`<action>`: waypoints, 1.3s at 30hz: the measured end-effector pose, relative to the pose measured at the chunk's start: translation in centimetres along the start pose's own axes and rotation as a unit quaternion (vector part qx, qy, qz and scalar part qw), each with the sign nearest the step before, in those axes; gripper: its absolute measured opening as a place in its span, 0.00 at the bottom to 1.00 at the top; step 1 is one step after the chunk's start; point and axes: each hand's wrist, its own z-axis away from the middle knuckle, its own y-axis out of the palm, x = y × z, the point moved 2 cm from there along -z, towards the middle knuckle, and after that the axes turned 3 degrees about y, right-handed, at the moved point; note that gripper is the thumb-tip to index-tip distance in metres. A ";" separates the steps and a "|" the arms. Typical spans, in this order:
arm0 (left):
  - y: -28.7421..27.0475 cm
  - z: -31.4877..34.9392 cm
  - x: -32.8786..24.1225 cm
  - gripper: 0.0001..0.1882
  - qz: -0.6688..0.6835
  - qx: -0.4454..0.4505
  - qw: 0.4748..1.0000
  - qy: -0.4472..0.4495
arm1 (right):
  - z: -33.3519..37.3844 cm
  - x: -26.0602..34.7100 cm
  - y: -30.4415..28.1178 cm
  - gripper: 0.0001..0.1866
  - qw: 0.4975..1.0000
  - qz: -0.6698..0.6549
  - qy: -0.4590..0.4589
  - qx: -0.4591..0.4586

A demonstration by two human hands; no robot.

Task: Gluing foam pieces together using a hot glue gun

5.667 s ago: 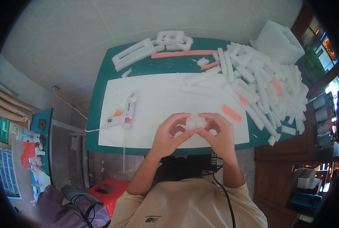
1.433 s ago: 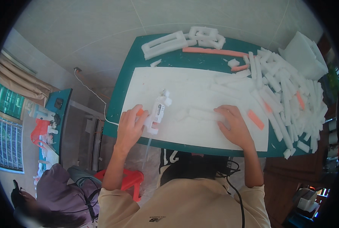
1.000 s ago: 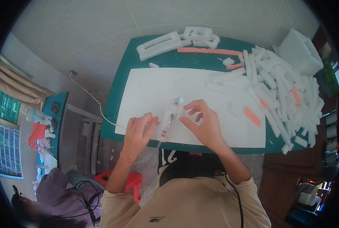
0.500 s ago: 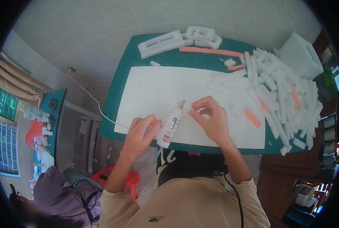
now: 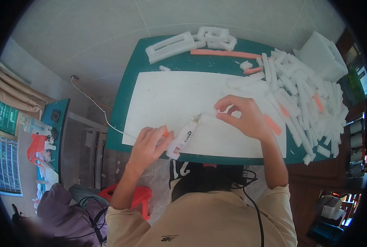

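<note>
My left hand [image 5: 148, 144] is wrapped round the handle of a white hot glue gun [image 5: 184, 139], with its orange trigger [image 5: 165, 131] at the fingers. The gun lies tilted over the white board [image 5: 167, 94], metal nozzle pointing away and to the right. My right hand [image 5: 245, 115] is closed in a pinch just right of the nozzle. Something pale shows at its fingertips against the board, too faint to name. A white cord [image 5: 105, 113] runs from the gun's side to a wall socket.
White foam strips [image 5: 302, 99] are heaped on the right of the green table [image 5: 128, 80], a few orange pieces among them. Foam frames [image 5: 171, 47] and a long orange strip [image 5: 224, 54] lie along the back. A red stool [image 5: 142, 197] and a person in purple [image 5: 64, 210] are at lower left.
My right hand has moved right and slightly away from me, off the nozzle. The left hand and glue gun have hardly moved. The whole view has shifted slightly.
</note>
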 end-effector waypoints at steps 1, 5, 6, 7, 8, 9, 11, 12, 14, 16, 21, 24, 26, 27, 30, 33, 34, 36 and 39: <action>-0.1 -0.2 -0.1 0.20 -0.010 0.001 1.000 0.012 | -0.1 0.7 -0.1 0.08 0.999 0.042 -0.023 0.021; 0.3 -0.2 -0.1 0.18 -0.045 0.007 0.998 0.041 | -0.5 2.5 0.2 0.08 0.987 0.120 -0.071 0.077; 0.3 -0.3 -0.2 0.18 -0.046 0.007 0.998 0.039 | -0.6 2.6 0.5 0.08 0.987 0.120 -0.072 0.079; 0.2 -0.5 -0.2 0.18 -0.055 0.015 0.997 0.046 | -0.5 2.8 0.8 0.08 0.979 0.145 -0.117 0.087; 0.2 -0.7 -0.3 0.18 -0.063 0.023 0.996 0.054 | -0.4 3.0 1.1 0.08 0.968 0.170 -0.161 0.095; 0.2 -0.8 -0.2 0.18 -0.063 0.023 0.996 0.052 | -0.4 2.9 1.3 0.08 0.967 0.170 -0.161 0.096; 0.2 -0.9 -0.2 0.15 -0.086 0.032 0.993 0.079 | -0.3 2.8 1.7 0.08 0.950 0.221 -0.206 0.081; 0.1 -0.9 -0.2 0.15 -0.086 0.031 0.993 0.078 | -0.3 2.8 1.8 0.08 0.950 0.221 -0.206 0.082; 0.1 -0.8 -0.2 0.15 -0.088 0.033 0.992 0.081 | -0.3 2.7 1.8 0.08 0.952 0.223 -0.194 0.075; 0.1 -0.7 -0.3 0.14 -0.084 0.033 0.993 0.077 | -0.3 2.3 2.0 0.08 0.951 0.228 -0.196 0.071; 0.0 -1.2 -0.6 0.17 -0.068 0.014 0.996 0.055 | -0.2 1.9 2.5 0.07 0.952 0.230 -0.195 0.048; -0.1 -1.2 -0.6 0.17 -0.066 0.018 0.996 0.057 | -0.1 1.8 2.8 0.07 0.951 0.233 -0.202 0.028; 0.0 -1.1 -0.7 0.17 -0.073 0.028 0.995 0.068 | 0.0 1.8 3.1 0.06 0.945 0.249 -0.213 0.018; 0.0 -1.1 -0.7 0.17 -0.073 0.027 0.995 0.067 | 0.0 1.7 3.2 0.06 0.944 0.250 -0.213 0.019; 0.0 -1.2 -0.9 0.16 -0.080 0.034 0.994 0.068 | 0.2 1.4 3.4 0.06 0.936 0.274 -0.220 0.017; 0.0 -1.1 -1.0 0.17 -0.096 0.038 0.992 0.073 | 0.2 1.4 3.6 0.05 0.933 0.285 -0.218 0.020; -0.1 -1.3 -1.0 0.17 -0.101 0.037 0.991 0.080 | 0.2 1.5 3.7 0.05 0.932 0.290 -0.215 0.022; 0.0 -1.3 -1.1 0.17 -0.106 0.035 0.990 0.085 | 0.2 1.6 3.7 0.05 0.931 0.295 -0.212 0.026; 0.3 -1.4 -1.2 0.15 -0.103 0.039 0.989 0.094 | -0.4 1.7 3.7 0.04 0.925 0.319 -0.199 0.056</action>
